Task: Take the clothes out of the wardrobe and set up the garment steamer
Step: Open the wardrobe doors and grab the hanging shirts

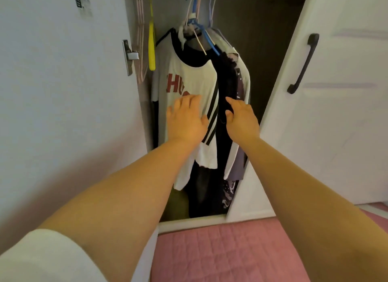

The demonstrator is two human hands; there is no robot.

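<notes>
The wardrobe stands open in front of me with several garments on hangers. Foremost is a white T-shirt [189, 75] with red letters and black stripes on its sleeve. My left hand [185, 118] lies flat on its front, fingers spread. Behind it hangs a black garment [227, 77], then a white and grey one [244, 86]. My right hand [241, 120] reaches between the black garment and the white shirt's sleeve, fingers apart, touching the dark cloth. A blue hanger [206, 34] and pale hangers hold the clothes. No steamer is in view.
The left wardrobe door [63, 92] and the right door [336, 113] with its black handle [302, 65] stand open on either side. A yellow hanger [151, 48] and pink hangers [141, 40] hang bare at the left. A pink quilted mat [226, 252] covers the floor below.
</notes>
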